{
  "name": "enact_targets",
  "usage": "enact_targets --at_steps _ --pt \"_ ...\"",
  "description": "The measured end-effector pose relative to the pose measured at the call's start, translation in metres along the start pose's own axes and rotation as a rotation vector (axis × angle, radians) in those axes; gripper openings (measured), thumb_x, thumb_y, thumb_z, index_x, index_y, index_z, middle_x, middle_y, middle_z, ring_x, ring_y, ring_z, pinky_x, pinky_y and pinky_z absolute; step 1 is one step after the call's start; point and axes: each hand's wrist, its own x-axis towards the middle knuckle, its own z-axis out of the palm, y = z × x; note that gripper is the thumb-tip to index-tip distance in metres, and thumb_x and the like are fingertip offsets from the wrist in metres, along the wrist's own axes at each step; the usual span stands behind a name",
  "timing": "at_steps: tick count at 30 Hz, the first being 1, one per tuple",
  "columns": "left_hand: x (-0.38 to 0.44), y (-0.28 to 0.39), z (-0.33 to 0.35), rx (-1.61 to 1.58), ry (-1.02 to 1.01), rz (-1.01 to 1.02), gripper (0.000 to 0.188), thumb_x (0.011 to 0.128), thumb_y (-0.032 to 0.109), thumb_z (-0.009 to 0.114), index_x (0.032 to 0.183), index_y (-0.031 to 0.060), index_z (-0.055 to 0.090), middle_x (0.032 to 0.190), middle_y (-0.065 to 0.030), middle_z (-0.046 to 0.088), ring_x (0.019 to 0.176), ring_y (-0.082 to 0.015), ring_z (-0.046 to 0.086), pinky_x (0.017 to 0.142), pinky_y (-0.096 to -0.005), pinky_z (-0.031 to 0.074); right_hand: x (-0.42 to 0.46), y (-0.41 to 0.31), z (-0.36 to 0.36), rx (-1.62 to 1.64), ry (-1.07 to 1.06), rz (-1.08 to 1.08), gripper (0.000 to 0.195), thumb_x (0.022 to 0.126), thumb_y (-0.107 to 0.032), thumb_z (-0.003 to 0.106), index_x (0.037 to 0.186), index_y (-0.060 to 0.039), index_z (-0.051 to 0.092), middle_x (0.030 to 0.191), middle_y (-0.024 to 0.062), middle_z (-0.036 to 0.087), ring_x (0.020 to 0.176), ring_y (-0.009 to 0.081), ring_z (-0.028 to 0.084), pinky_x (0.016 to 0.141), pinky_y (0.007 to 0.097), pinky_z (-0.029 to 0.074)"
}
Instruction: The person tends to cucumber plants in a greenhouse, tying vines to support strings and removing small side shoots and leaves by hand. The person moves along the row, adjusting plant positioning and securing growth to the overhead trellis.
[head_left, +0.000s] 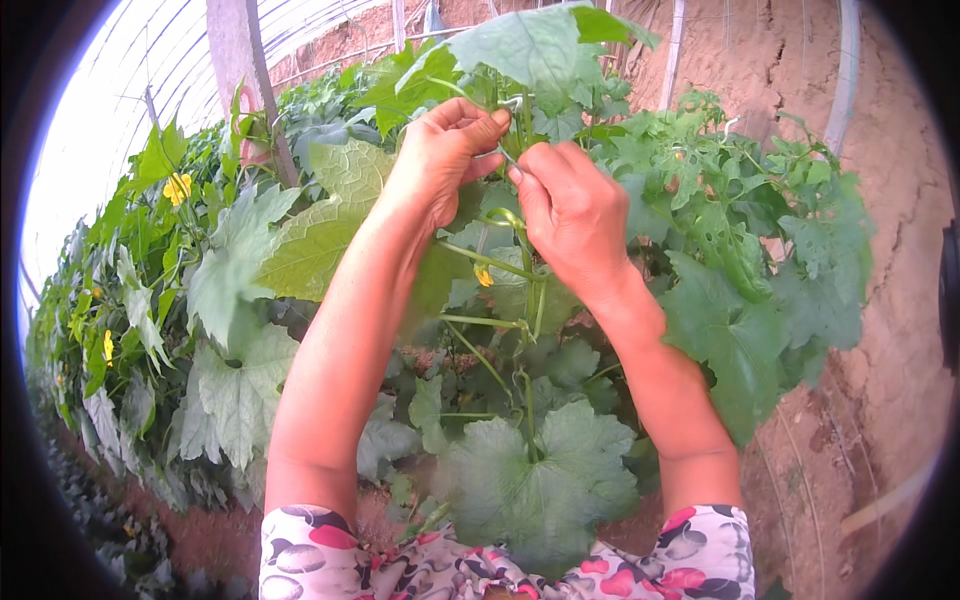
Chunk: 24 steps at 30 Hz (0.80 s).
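Note:
Both of my hands are raised to the upper part of a climbing vine, just below a broad green leaf (525, 56). My left hand (457, 150) pinches a thin strand between thumb and forefinger, left of the stem. Close by on the right, my right hand (574, 210) has its fingers curled and its fingertips closed on the same thin strand. The strand's material cannot be told. Below the hands runs the vine's green stem (531, 300), with leaf stalks, curled tendrils and a small yellow flower (484, 276). A large lobed leaf (536, 480) lies lower down, before my chest.
Dense leafy vines (225, 255) with yellow flowers (178, 189) fill the left side. A post (251, 82) rises at the upper left, beside the arched frame. More foliage (750, 247) stands at the right, in front of a cracked earthen wall (900, 247).

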Motion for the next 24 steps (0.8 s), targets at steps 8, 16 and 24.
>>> enact_targets --at_steps 8,16,24 --pt "0.018 0.030 0.007 -0.024 -0.032 0.099 0.014 0.083 0.018 0.069 0.080 0.0113 0.057 0.076 0.0059 0.058 0.062 -0.0013 0.053 0.059 -0.0150 0.049 0.032 0.010 0.000 0.172 0.089 0.045 0.012 0.079 -0.007 0.066 0.080 -0.0076 0.054 0.069 0.0055 0.053 0.056 0.0206 0.055 0.049 0.0312 0.043" --pt "0.016 0.017 -0.026 0.014 -0.158 0.065 0.007 0.086 0.013 0.065 0.085 0.0105 0.058 0.090 0.0022 0.062 0.081 -0.0046 0.057 0.073 -0.0163 0.051 -0.056 0.005 -0.001 0.606 -0.220 0.522 0.022 0.087 -0.014 0.064 0.101 0.0001 0.057 0.081 0.0010 0.059 0.070 0.0063 0.056 0.064 0.0207 0.047" --pt "0.033 0.008 -0.066 -0.062 -0.276 0.064 0.014 0.088 0.008 0.060 0.102 0.0049 0.061 0.097 -0.0017 0.064 0.081 -0.0063 0.060 0.070 -0.0168 0.053 -0.120 0.018 0.050 1.091 -0.828 0.805 0.027 0.090 -0.013 0.057 0.114 -0.0001 0.056 0.087 0.0002 0.057 0.072 0.0087 0.049 0.069 0.0252 0.045"
